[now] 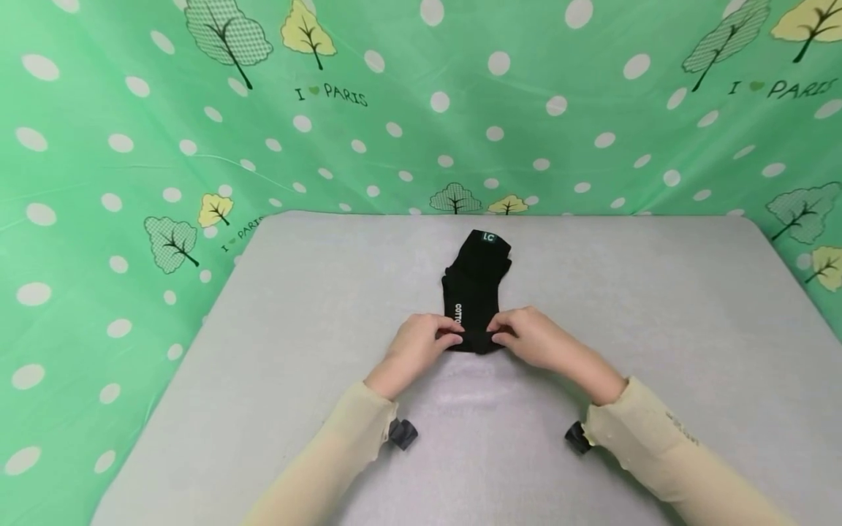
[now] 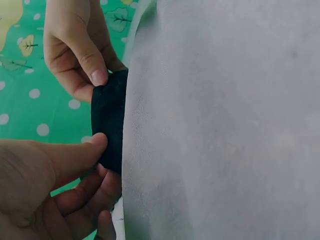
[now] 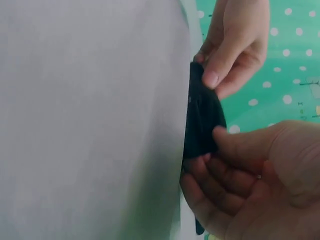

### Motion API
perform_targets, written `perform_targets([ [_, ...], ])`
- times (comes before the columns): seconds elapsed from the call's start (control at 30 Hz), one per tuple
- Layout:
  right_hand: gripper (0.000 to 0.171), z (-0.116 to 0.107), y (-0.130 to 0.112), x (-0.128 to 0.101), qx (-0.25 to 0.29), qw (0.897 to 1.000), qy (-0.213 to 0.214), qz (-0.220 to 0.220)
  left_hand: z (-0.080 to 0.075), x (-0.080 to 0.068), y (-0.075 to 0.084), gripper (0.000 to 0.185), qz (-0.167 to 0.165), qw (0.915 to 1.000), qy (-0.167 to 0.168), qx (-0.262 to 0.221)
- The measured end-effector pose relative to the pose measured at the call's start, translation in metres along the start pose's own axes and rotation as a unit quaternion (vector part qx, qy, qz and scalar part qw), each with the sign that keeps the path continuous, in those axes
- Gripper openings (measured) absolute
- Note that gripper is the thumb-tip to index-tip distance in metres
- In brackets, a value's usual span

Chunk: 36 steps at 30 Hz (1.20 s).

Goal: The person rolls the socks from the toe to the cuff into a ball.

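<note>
A pair of black socks (image 1: 475, 281) lies lengthwise on the grey table, with a small "LC" label at the far end and white lettering along the left side. Its near end is folded up into a band across the width. My left hand (image 1: 421, 340) pinches the left corner of this band between thumb and fingers. At the right corner, my right hand (image 1: 529, 336) pinches it the same way. Both wrist views show the folded sock edge (image 2: 110, 120) between the two thumbs, and the fingers behind it are partly hidden by the fabric.
The grey tabletop (image 1: 316, 292) extends around the socks on all sides. Behind and beside it hangs a green cloth (image 1: 408, 157) with white dots and printed trees. A black strap piece (image 1: 403, 434) sticks out at the left cuff, another (image 1: 577, 437) at the right.
</note>
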State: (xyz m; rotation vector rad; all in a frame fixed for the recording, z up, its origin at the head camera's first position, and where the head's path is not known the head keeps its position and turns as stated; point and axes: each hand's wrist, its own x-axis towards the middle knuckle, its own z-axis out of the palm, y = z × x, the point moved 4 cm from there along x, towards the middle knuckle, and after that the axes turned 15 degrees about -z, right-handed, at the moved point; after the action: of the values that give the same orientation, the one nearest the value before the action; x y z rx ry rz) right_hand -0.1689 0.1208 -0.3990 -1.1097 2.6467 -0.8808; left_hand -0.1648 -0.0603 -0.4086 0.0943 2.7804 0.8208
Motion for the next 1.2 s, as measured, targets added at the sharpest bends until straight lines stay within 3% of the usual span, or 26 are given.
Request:
perform_targets([
  [0.27, 0.007, 0.001, 0.004, -0.0003, -0.011, 0.999, 0.018, 0.047, 0.0013, 0.0055, -0.001, 0.006, -0.011, 0.9997, 0.022, -0.006],
  [0.43, 0.004, 0.0018, 0.0073, 0.002, -0.006, 0.998, 0.024, 0.062, 0.002, 0.0069, 0.0029, 0.019, 0.008, 0.9991, 0.037, 0.02],
  [0.63, 0.004, 0.0024, 0.0075, 0.0035, -0.013, 0.997, 0.025, 0.078, 0.0038, 0.0068, 0.0036, 0.017, 0.01, 0.9984, 0.037, 0.041],
  [0.9, 0.019, 0.0031, 0.0031, 0.004, -0.034, 0.998, 0.04, 0.039, 0.0026, 0.0055, 0.0026, 0.013, 0.026, 0.9974, 0.027, 0.062],
  [1.2, 0.011, 0.0009, 0.0052, 0.0005, -0.063, 0.996, 0.058, 0.012, -0.0001, 0.0055, -0.0021, 0.011, 0.036, 0.9981, 0.021, 0.045],
])
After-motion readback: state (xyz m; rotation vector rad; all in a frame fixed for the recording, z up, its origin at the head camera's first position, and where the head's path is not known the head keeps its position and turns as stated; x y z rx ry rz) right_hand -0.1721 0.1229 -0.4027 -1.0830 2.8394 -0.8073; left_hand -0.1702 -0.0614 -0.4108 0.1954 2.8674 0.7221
